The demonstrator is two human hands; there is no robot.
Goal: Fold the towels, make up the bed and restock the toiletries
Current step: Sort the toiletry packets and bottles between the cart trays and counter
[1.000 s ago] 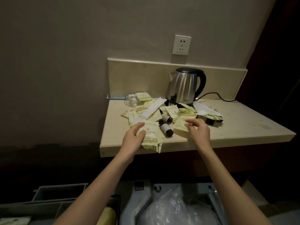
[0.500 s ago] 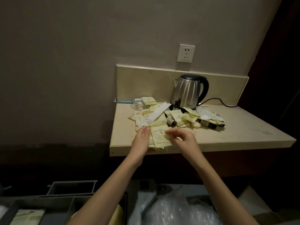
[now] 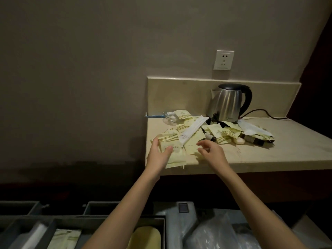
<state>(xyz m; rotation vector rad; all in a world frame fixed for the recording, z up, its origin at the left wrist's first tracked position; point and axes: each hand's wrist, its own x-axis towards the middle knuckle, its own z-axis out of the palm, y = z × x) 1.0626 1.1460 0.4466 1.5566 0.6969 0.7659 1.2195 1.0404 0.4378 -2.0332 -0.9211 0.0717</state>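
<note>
Two bare forearms, no sleeves visible. Left hand [image 3: 158, 155] and right hand [image 3: 212, 153] bare: no gloves, rings, watch or wristband seen.

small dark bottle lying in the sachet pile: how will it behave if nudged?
The dark bottle lies on its side, so it will probably roll. It rests among loose yellow sachets, which may slide with it. It looks small, so likely light.

Steel kettle [image 3: 227, 103] on the counter [image 3: 287, 150] below a socket [image 3: 223, 60].

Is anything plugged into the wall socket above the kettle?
No: the socket shows bare holes, and the kettle cord runs off to the right along the counter.
</note>
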